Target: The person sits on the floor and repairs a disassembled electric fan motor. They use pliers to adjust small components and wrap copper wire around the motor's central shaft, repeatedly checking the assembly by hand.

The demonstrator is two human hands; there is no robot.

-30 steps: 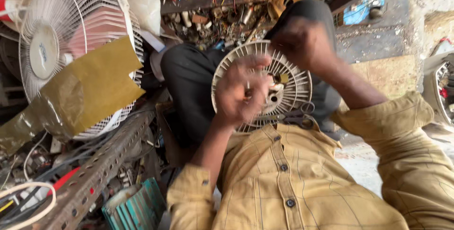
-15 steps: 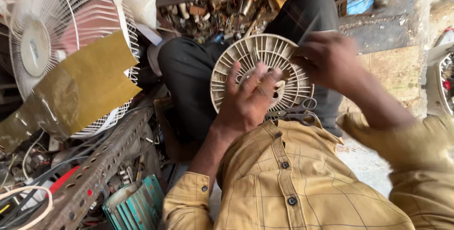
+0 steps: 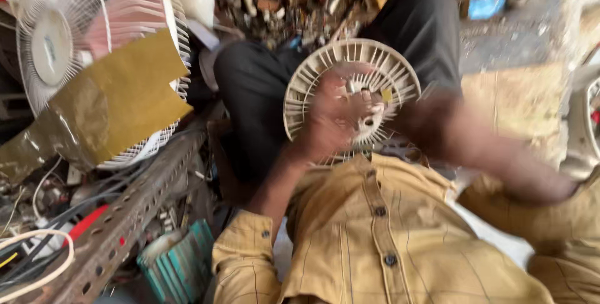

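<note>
**Over the lap: a round fan housing in one firm grip**

Above the person's dark trousers, a cream, slotted round fan housing is held up on edge. The left hand grasps it across the hub, fingers curled into the centre. Right of the housing, the right hand is a motion blur; whether it grips anything cannot be told. With one sure hold, the housing could twist and slip onto the lap, and thin ribs might snap. Left of the housing stands a caged fan, partly covered by yellow-brown tape.
</note>
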